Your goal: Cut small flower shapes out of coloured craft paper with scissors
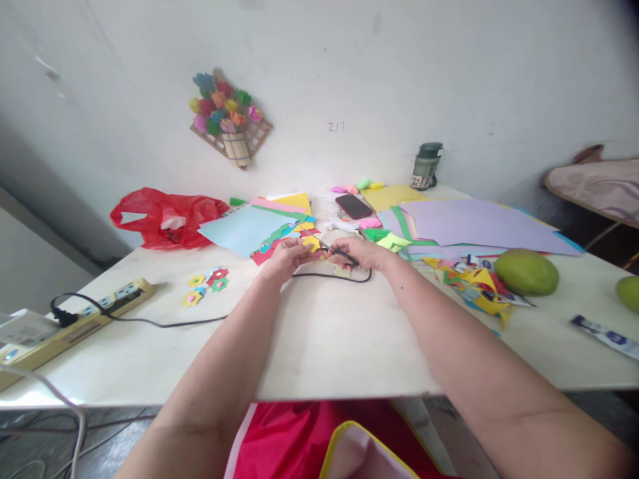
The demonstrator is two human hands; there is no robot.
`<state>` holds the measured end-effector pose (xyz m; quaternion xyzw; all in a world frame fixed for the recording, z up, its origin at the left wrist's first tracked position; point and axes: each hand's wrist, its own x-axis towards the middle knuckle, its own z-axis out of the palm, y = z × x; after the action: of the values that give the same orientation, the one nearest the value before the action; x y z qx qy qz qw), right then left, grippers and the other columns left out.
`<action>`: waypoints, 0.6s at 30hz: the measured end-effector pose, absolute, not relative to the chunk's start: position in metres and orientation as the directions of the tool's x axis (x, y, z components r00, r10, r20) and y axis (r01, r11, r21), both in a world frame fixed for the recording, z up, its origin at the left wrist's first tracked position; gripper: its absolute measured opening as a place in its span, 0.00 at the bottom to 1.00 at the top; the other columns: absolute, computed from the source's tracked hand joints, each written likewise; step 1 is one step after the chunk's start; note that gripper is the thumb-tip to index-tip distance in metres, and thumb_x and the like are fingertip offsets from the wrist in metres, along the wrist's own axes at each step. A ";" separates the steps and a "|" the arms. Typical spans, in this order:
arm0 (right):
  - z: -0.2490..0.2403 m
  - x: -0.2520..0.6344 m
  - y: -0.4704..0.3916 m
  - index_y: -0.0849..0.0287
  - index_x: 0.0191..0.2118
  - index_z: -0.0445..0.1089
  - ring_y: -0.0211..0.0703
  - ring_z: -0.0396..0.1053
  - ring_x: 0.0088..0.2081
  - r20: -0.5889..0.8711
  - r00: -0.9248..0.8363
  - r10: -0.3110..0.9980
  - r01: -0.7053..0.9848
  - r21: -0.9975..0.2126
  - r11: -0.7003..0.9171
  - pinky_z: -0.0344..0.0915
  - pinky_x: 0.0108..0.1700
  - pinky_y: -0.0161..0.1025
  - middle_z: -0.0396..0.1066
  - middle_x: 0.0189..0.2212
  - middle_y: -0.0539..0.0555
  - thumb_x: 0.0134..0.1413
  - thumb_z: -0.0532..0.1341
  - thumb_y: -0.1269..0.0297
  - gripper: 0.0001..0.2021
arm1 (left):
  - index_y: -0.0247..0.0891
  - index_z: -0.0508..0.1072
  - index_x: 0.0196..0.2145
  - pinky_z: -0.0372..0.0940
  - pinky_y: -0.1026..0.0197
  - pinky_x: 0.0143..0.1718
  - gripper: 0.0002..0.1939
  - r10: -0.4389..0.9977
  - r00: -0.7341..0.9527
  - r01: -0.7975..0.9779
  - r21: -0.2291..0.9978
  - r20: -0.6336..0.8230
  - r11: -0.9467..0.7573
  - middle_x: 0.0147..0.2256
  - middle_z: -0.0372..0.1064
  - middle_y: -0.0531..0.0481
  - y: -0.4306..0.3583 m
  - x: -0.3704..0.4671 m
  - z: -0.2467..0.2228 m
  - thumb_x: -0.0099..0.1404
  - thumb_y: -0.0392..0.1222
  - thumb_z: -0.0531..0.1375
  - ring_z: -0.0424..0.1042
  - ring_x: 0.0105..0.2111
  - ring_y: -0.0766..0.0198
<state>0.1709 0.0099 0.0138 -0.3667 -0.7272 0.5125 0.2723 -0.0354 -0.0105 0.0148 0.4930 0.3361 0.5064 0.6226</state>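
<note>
My right hand [360, 253] grips a pair of scissors [344, 257] with dark handles, its blades pointing up and to the left. Close beside it, my left hand [291, 257] pinches a small piece of yellow paper [311, 243] near the blades. Whether the blades touch the paper I cannot tell. Just beyond my left hand lie red, blue and green paper strips [273, 241]. A white glue gun [342, 227] rests behind my hands, and its black cord [332, 277] passes under them. Several small paper flowers [208, 286] lie to the left.
A red plastic bag [167, 216], a power strip [107, 306] and a light blue sheet [244, 228] are on the left. Behind are a phone [353, 206] and a bottle [426, 166]. Purple paper [464, 219], paper scraps [474, 286], a green fruit [526, 271] and a tube [606, 337] lie right.
</note>
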 end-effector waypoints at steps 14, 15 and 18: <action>0.021 0.172 0.004 0.63 0.33 0.68 0.28 0.59 0.17 -0.004 -0.601 0.799 0.266 -0.944 0.196 0.58 0.17 0.28 0.64 0.18 0.45 0.44 0.66 0.60 0.12 | 0.32 0.72 0.25 0.71 0.56 0.41 0.13 0.966 0.250 -0.245 0.969 0.070 -0.007 0.28 0.75 0.45 -0.010 -0.036 0.015 0.45 0.41 0.70 0.77 0.32 0.57; 0.023 0.172 0.003 0.63 0.33 0.68 0.28 0.59 0.17 -0.013 -0.601 0.800 0.269 -0.945 0.187 0.57 0.17 0.28 0.64 0.18 0.45 0.44 0.66 0.61 0.12 | 0.32 0.72 0.24 0.71 0.56 0.40 0.13 0.967 0.243 -0.240 0.971 0.071 -0.011 0.28 0.75 0.45 -0.010 -0.036 0.015 0.45 0.42 0.70 0.77 0.31 0.58; 0.027 0.171 -0.001 0.63 0.32 0.68 0.28 0.59 0.16 -0.042 -0.594 0.803 0.282 -0.946 0.158 0.57 0.17 0.27 0.65 0.17 0.45 0.44 0.66 0.64 0.10 | 0.32 0.71 0.24 0.71 0.55 0.39 0.13 0.972 0.223 -0.225 0.974 0.074 -0.023 0.27 0.75 0.46 -0.010 -0.036 0.016 0.45 0.42 0.70 0.76 0.31 0.60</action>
<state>0.1710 -0.0012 0.0266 -0.3767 -0.7199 0.5281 0.2469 -0.0360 -0.0099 0.0160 0.5080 0.3678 0.5035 0.5943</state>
